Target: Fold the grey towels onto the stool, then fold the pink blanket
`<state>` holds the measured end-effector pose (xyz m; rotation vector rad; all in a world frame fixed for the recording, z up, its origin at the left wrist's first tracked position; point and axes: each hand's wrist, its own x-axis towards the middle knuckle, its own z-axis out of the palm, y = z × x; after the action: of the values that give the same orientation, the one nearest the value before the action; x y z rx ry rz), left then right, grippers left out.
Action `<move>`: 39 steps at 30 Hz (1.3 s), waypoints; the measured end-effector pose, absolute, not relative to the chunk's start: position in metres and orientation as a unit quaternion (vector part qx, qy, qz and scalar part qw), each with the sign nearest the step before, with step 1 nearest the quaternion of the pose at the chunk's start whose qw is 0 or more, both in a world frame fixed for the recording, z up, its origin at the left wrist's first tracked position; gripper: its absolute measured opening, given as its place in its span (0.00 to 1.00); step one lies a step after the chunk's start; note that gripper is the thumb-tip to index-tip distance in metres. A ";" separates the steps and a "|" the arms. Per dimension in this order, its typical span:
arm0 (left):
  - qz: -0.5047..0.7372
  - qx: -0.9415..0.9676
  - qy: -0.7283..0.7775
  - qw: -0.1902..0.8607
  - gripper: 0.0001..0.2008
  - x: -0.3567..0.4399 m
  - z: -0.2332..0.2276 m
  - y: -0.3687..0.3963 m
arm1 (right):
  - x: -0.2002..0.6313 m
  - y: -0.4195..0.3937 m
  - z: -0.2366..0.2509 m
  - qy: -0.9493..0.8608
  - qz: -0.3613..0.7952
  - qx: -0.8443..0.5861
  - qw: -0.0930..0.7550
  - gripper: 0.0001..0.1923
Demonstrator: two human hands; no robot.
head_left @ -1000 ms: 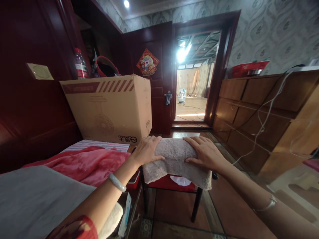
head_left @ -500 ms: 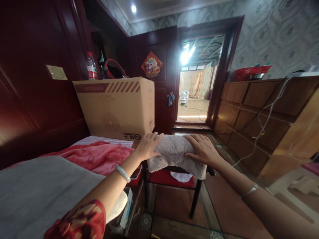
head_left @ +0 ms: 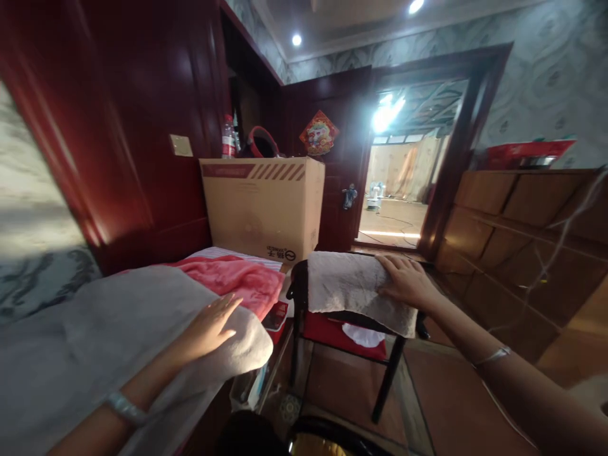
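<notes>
My right hand (head_left: pixel 405 283) lies flat, palm down and fingers spread wide, on the right end of a folded beige towel (head_left: pixel 354 288). The towel is thick and nubbly, a soft rectangle draped over the top of a black metal-framed stool (head_left: pixel 394 380), its near edge hanging over the front. Under the towel the stool's red seat pad (head_left: pixel 332 330) shows, with a scrap of white cloth (head_left: pixel 365 334) sagging from it.

My left hand (head_left: pixel 209 326) is open too, fingers loosely apart, resting on a grey blanket (head_left: pixel 95 335) on the bed to the left; it grips nothing. The blanket is smooth and matte, rounded where it folds over the bed's edge. A pale bangle (head_left: pixel 124 406) circles that wrist, and a thin silvery one (head_left: pixel 494 356) sits on my right forearm.

Just beyond the grey blanket lies a crumpled pink fleece blanket (head_left: pixel 232 278), plush and wrinkled, over a striped sheet. Farther on stands a large cardboard box (head_left: pixel 261 206), square-cornered, with red diagonal stripes along its top edge. Behind it is glossy dark red wood panelling, and on the far right a low wooden dresser (head_left: pixel 522 221) with flat drawer fronts.
</notes>
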<state>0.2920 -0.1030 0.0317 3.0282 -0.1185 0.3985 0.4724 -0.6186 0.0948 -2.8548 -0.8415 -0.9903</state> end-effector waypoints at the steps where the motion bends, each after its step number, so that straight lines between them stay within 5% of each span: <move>1: 0.124 0.991 -0.011 0.045 0.38 0.271 0.028 -0.086 | 0.471 -0.616 0.093 -0.268 -0.323 -0.908 -0.001 0.40; 7: 0.055 0.984 0.157 0.061 0.37 0.130 0.032 -0.020 | 0.457 -0.537 0.056 -0.424 -0.349 -0.831 0.083 0.33; 15: 0.027 0.925 0.380 0.014 0.35 -0.017 0.021 0.010 | 0.343 -0.316 0.004 -0.692 -0.154 -0.689 0.150 0.26; 23: 0.044 0.881 0.472 -0.006 0.34 -0.073 -0.010 -0.003 | 0.260 -0.144 0.007 -0.725 -0.037 -0.661 0.187 0.30; 31: 0.053 0.880 0.472 0.018 0.34 -0.074 -0.017 -0.007 | 0.257 -0.111 -0.062 -0.677 0.026 -0.715 0.173 0.27; 39: 0.048 0.883 0.466 0.022 0.32 -0.077 -0.013 -0.008 | 0.262 -0.113 -0.062 -0.672 0.049 -0.712 0.199 0.29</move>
<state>-0.0766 -0.0077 -0.0129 2.7348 1.4450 0.1497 0.2623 -0.1127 -0.0619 -1.9908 -1.8778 0.1364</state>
